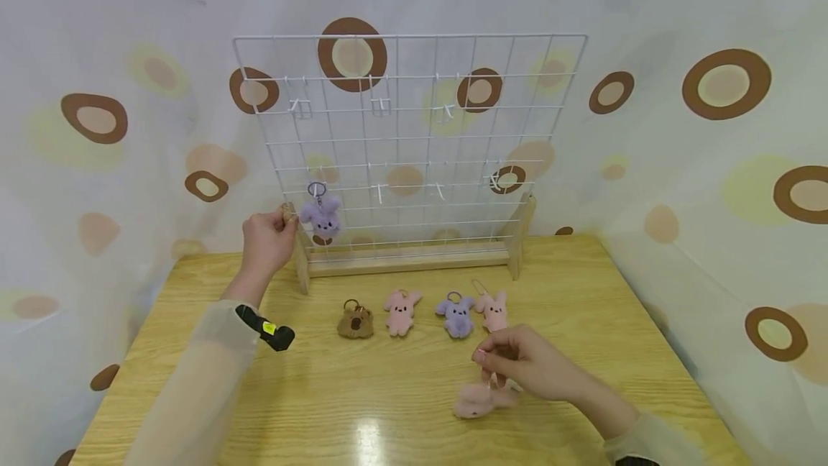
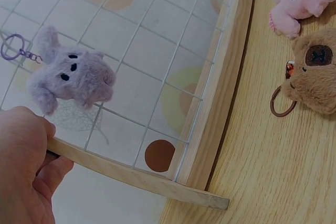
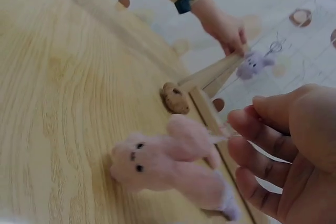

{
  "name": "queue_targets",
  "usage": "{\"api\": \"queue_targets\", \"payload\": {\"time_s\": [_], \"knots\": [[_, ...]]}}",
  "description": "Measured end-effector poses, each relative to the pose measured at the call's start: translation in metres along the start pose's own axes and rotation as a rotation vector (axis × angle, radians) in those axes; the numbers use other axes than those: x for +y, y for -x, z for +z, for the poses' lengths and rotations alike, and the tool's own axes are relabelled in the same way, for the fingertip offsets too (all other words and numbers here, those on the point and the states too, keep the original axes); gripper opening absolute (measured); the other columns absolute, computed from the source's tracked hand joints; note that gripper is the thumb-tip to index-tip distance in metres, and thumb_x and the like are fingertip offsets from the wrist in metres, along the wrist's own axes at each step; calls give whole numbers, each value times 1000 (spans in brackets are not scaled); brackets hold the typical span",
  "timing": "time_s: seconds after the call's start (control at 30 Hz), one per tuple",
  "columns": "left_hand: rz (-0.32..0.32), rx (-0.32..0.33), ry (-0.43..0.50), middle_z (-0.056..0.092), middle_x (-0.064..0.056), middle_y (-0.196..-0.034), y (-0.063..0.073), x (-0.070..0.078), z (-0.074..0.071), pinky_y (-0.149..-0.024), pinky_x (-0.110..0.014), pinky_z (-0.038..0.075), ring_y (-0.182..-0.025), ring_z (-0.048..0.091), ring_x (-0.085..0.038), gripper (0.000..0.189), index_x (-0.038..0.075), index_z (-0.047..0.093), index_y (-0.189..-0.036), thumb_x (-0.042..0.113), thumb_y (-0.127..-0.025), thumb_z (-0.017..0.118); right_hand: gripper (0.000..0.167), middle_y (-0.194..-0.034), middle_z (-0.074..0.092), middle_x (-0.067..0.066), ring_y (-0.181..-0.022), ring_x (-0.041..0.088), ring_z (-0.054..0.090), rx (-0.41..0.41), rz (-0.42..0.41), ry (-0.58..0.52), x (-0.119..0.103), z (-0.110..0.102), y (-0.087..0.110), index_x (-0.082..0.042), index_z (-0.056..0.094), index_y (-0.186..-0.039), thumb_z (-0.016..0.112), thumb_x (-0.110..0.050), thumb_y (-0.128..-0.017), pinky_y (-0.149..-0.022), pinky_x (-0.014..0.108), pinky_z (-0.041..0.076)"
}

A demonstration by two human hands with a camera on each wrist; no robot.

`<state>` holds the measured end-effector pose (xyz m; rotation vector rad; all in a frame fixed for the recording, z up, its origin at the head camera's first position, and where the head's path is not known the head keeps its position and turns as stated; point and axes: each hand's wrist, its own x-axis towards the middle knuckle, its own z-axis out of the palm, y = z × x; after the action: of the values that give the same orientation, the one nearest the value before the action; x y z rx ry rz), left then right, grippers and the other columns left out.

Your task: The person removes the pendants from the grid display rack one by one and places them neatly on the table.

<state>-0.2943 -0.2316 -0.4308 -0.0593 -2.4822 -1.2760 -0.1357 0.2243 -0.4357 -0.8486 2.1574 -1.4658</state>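
Observation:
My left hand (image 1: 268,239) grips the top of the wooden side post (image 1: 301,257) of a white wire grid rack (image 1: 414,142). Beside that hand, a lilac plush bunny keychain (image 2: 73,74) hangs from a hook by its purple ring. My right hand (image 1: 533,365) pinches the thin cord of a pink plush bunny keychain (image 3: 157,158) between thumb and fingers. This bunny dangles head down, low over the wooden table (image 1: 323,408), and looks slightly blurred in the head view.
Between rack and right hand lie a brown bear keychain (image 1: 356,322), a pink bunny (image 1: 401,313), a lilac bunny (image 1: 457,316) and another pink bunny (image 1: 494,311). Several white hooks (image 1: 380,193) hang on the grid. Patterned curtain (image 1: 718,236) surrounds the table.

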Motion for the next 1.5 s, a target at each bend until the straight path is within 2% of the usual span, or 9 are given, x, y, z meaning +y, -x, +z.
{"api": "queue_targets", "payload": {"time_s": [0.13,0.3,0.47,0.6,0.8,0.97,1.1,1.33,1.5], "knots": [[-5,-7,3,76,-26,-93,1,1,-1,-45,-22,36,-55,53,-17,26,-11,76,-101,9,-107,61,19,-84,72,14,-65,18,65,87,86,-33,20,2,-13,0,74,-102,62,-13,-109,-58,29,56],[-23,-11,1,76,-24,-106,0,3,1,-49,-21,42,-66,61,-19,26,-10,75,-119,10,-107,62,25,-89,74,19,-68,20,67,180,190,-128,38,3,-21,9,71,-111,62,-14,-109,-64,37,61],[-4,-7,10,76,-24,-107,-2,6,4,-51,-20,43,-71,63,-20,25,-9,76,-115,10,-107,62,27,-92,74,20,-70,15,65,250,227,-160,45,6,-22,12,70,-113,63,-14,-108,-63,31,58],[9,2,12,77,-24,-100,-4,5,4,-49,-21,40,-64,59,-20,24,-8,78,-105,10,-107,63,27,-91,74,20,-70,15,65,264,191,-125,38,7,-20,12,70,-112,63,-14,-108,-63,32,58],[6,4,4,76,-23,-89,-4,3,0,-46,-22,36,-58,53,-18,25,-9,77,-98,10,-106,63,21,-86,72,17,-67,16,65,234,78,-14,19,2,-14,5,74,-110,62,-12,-109,-58,34,58],[-7,8,-9,75,-22,-87,-2,1,-1,-46,-23,35,-58,51,-19,28,-7,74,-88,11,-107,63,17,-81,68,13,-62,12,58,217,4,48,10,0,-11,2,74,-108,62,-10,-108,-52,29,51],[-14,3,-14,74,-23,-85,-2,0,-1,-47,-23,34,-58,50,-20,30,-8,71,-86,11,-107,62,14,-79,63,6,-60,13,55,256,-31,90,3,0,-12,-3,75,-106,63,-10,-107,-51,26,47],[-20,-9,2,76,-25,-97,-3,-1,-1,-46,-23,34,-58,50,-19,26,-8,75,-94,11,-107,62,13,-96,71,19,-76,30,71,303,-68,32,2,-1,-15,1,74,-111,62,-3,-107,-66,38,61],[-17,-6,-3,75,-24,-87,-3,-1,-1,-44,-23,34,-54,48,-17,26,-6,76,-95,11,-107,62,15,-97,74,24,-83,34,74,275,-59,-20,4,-1,-16,8,71,-112,60,-2,-107,-71,43,62]]}}
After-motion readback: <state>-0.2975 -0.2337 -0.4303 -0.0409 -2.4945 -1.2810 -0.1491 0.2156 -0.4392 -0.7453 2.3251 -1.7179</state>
